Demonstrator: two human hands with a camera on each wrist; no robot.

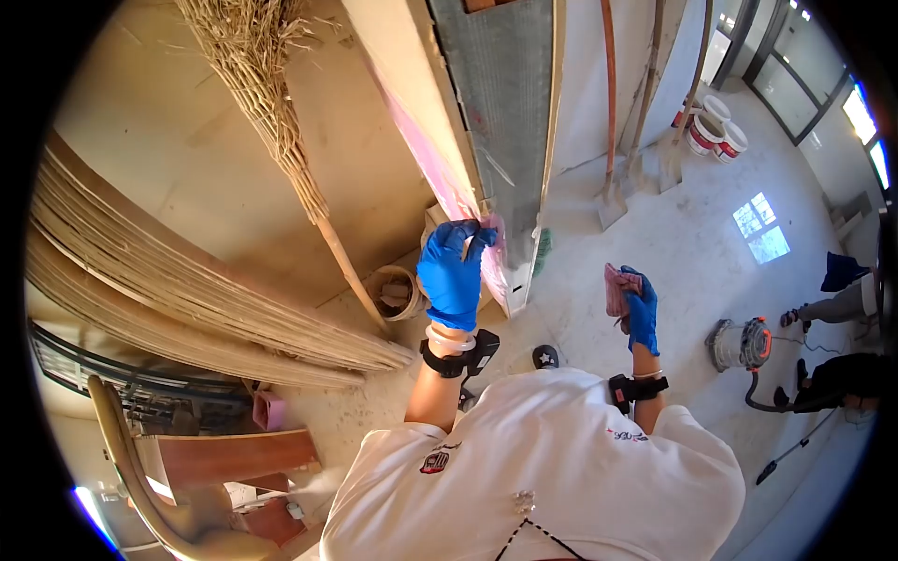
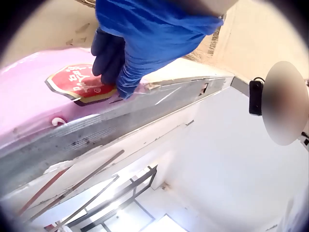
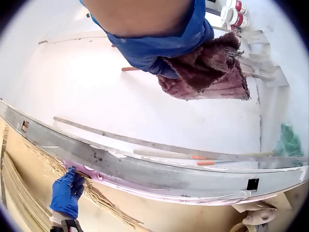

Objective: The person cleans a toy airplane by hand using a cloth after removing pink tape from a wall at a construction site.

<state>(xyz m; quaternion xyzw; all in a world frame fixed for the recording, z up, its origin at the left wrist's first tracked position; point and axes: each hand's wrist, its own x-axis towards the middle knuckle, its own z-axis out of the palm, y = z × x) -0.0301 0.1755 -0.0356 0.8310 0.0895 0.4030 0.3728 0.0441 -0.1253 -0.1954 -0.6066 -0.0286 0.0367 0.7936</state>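
My blue-gloved left hand is at the edge of a grey metal door frame, its thumb and fingers pinching pink plastic film. In the left wrist view the film bears a red label right beside the fingertips. Off to the right of the frame, my gloved right hand grips a folded dusty-red cloth. The right wrist view shows this cloth hanging out past the fingers, with ragged edges; the glove hides part of it.
A straw broom leans by a bucket and stacked boards on the left. Long-handled shovels and white pails stand along the far wall. Right of me are a vacuum cleaner and other people's legs.
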